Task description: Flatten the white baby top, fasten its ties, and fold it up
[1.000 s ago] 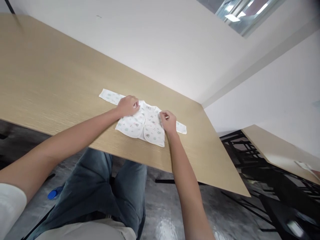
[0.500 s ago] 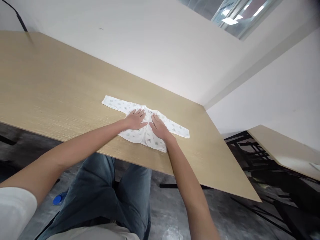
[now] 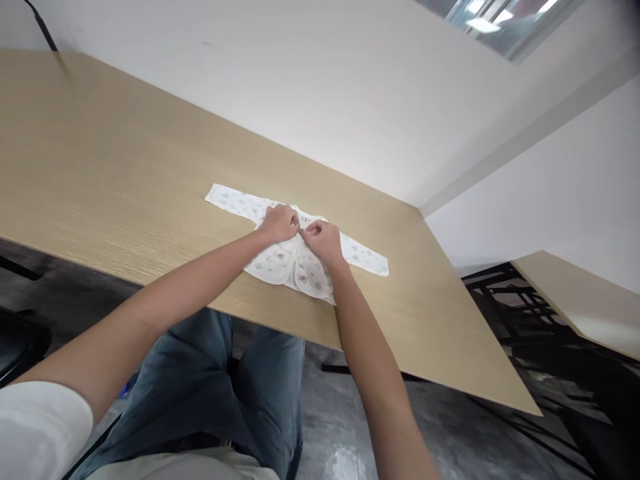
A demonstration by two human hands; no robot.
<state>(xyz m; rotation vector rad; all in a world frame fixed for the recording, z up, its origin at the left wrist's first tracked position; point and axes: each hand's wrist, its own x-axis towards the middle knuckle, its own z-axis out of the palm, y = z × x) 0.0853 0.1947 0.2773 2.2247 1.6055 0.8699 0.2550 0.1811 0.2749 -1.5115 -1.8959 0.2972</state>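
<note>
A small white printed baby shirt lies spread on the wooden table, its sleeves stretched out to both sides and its front split down the middle. My left hand is closed in a pinch at the left front edge, just below the neckline. Opposite it, my right hand pinches the right front edge, with the fingertips of both hands almost meeting. A dark label shows inside the collar above them. The exact bit of cloth between the fingers is mostly hidden.
A white wall runs along the table's far edge. To the right stands a second table with dark frames under it. A black chair is at the lower left, and a black cable at the upper left.
Both hands lay flat on the shirt before. Now their fingers have curled into pinches and come together at the front opening near the collar. The view has shifted slightly.
</note>
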